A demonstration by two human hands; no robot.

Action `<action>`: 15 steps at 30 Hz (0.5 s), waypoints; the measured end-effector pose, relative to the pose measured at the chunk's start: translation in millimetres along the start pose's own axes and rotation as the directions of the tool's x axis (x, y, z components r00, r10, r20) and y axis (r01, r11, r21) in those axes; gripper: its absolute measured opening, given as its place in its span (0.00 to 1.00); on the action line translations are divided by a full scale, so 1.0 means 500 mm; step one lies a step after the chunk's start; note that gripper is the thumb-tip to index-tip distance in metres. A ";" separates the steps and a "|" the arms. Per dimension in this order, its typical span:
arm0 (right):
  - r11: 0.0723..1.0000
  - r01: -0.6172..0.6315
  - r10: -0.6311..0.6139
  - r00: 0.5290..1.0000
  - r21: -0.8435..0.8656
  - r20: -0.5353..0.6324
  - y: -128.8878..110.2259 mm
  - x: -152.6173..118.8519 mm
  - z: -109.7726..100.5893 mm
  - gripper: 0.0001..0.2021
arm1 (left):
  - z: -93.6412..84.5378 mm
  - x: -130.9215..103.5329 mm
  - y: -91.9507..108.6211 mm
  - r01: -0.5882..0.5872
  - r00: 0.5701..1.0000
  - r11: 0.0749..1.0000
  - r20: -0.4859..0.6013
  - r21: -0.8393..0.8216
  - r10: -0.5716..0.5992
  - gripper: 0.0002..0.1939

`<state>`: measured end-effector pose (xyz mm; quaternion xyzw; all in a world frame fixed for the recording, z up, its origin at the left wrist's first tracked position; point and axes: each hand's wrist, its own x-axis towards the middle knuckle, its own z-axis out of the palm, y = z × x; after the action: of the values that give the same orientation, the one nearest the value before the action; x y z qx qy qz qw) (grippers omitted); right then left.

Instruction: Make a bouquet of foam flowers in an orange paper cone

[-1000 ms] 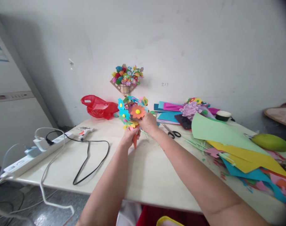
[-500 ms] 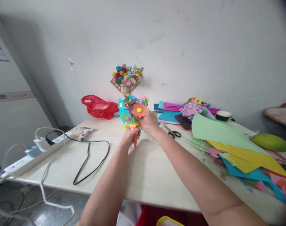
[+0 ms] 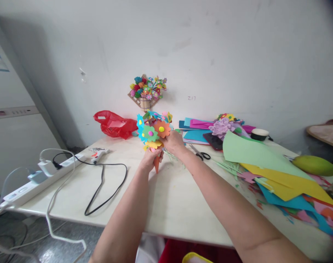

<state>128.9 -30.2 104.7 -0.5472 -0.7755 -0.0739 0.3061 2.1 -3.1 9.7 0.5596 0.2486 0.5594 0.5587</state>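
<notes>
My left hand (image 3: 152, 159) is wrapped round the orange cone-shaped base (image 3: 156, 165) of a bouquet of craft flowers, its tip pointing down. Above that hand spread a green flower with a pink centre (image 3: 150, 134), a blue flower (image 3: 140, 124) and yellow petals (image 3: 154, 144). At the bouquet's right side my right hand (image 3: 174, 141) has its fingers closed at the edge of an orange flower (image 3: 161, 129) with a yellow centre. The petals partly hide those fingertips. Scissors (image 3: 201, 155) with black handles lie to the right of my right hand.
On the left are a glue gun (image 3: 99, 156), its looping black cord (image 3: 126, 171) and a power strip (image 3: 24, 191). A red plastic bag (image 3: 114, 125) sits at the back. Coloured sheets (image 3: 265, 155), a phone (image 3: 212, 141) and a purple flower (image 3: 222, 128) occupy the right.
The green flower has turned upward and now faces me more fully. Both hands stay in nearly the same place on the bouquet.
</notes>
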 end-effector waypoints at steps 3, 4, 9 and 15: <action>1.000 0.013 -0.013 1.000 -0.006 -0.001 -0.003 -0.002 -0.001 0.17 | 0.002 -0.002 0.002 0.009 1.000 1.000 0.004 -0.001 -0.009 0.22; 1.000 0.018 -0.018 1.000 -0.007 0.003 -0.004 -0.002 -0.002 0.17 | 0.002 -0.002 0.003 0.012 1.000 1.000 0.002 -0.002 -0.012 0.22; 1.000 -0.013 0.014 0.999 -0.005 0.034 -0.012 -0.005 -0.003 0.17 | 0.004 -0.001 0.004 0.021 0.999 1.000 -0.026 -0.010 -0.021 0.23; 1.000 -0.023 0.023 1.000 0.015 0.007 -0.010 -0.005 0.006 0.16 | 0.009 -0.003 0.007 0.022 0.998 1.000 -0.054 -0.005 -0.022 0.23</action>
<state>123.8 -32.7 101.8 -0.5539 -0.7708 -0.0625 0.3085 4.7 -7.0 13.5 0.5404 0.2683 0.5687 0.5591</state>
